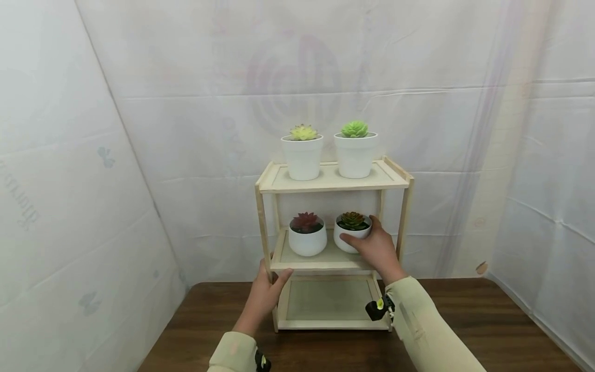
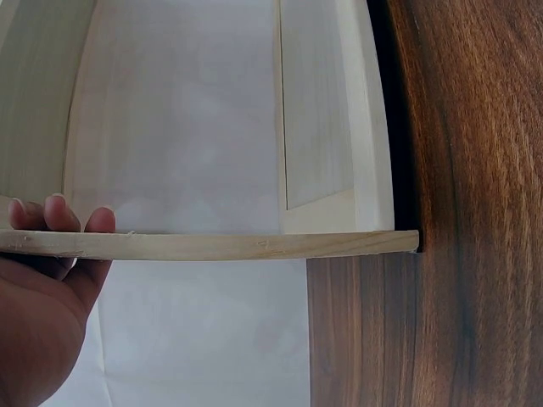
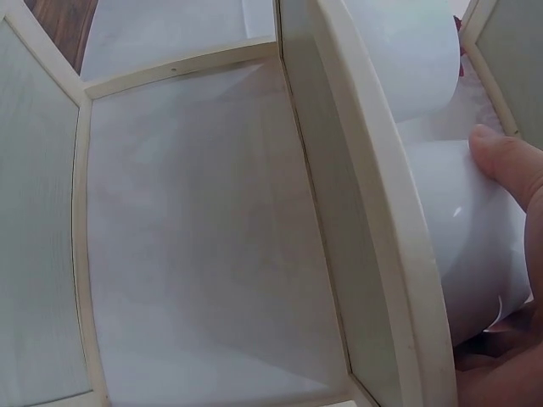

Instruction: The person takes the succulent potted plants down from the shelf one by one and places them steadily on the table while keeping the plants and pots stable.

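A three-tier pale wooden shelf stands on a dark table. My right hand grips a round white potted succulent with dark green, orange-tipped leaves, on the right of the middle tier. In the right wrist view, my thumb lies against that pot's smooth side and other fingers curl under its far side. My left hand grips the shelf's front left post, below the middle tier. Fingertips show past the post in the left wrist view. Left of the held pot sits a round white potted red succulent.
Two taller white potted plants stand on the top tier, one with a yellow-green succulent, the other bright green. White sheeting hangs behind and at both sides. The brown wooden table extends on both sides of the shelf.
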The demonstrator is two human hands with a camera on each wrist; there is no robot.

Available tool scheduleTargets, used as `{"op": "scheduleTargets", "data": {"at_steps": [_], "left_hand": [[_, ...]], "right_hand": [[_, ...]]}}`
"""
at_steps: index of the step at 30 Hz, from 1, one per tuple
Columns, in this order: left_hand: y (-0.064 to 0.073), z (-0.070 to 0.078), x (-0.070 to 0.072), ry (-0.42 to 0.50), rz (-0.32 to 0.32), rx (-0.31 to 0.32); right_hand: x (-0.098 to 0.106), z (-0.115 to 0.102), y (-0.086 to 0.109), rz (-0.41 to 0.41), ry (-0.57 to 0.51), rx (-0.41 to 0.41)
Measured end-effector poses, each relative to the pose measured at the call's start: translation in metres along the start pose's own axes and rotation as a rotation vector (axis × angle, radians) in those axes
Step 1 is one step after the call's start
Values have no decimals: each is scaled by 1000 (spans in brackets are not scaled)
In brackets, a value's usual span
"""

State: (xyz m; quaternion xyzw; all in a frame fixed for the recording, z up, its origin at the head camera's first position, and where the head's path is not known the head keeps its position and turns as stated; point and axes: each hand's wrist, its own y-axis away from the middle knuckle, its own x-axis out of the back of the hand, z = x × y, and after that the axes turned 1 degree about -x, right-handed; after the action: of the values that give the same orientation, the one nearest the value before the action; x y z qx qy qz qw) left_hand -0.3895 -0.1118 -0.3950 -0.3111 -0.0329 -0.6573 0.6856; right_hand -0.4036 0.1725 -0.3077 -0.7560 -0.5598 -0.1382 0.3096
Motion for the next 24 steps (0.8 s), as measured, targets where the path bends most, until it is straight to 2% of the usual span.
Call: {"op": "scheduleTargets", "data": {"at_steps": [24], "left_hand": [[1, 2, 2, 0, -6, 39]], "right_hand": [[8, -5, 15, -3, 15, -2]]}}
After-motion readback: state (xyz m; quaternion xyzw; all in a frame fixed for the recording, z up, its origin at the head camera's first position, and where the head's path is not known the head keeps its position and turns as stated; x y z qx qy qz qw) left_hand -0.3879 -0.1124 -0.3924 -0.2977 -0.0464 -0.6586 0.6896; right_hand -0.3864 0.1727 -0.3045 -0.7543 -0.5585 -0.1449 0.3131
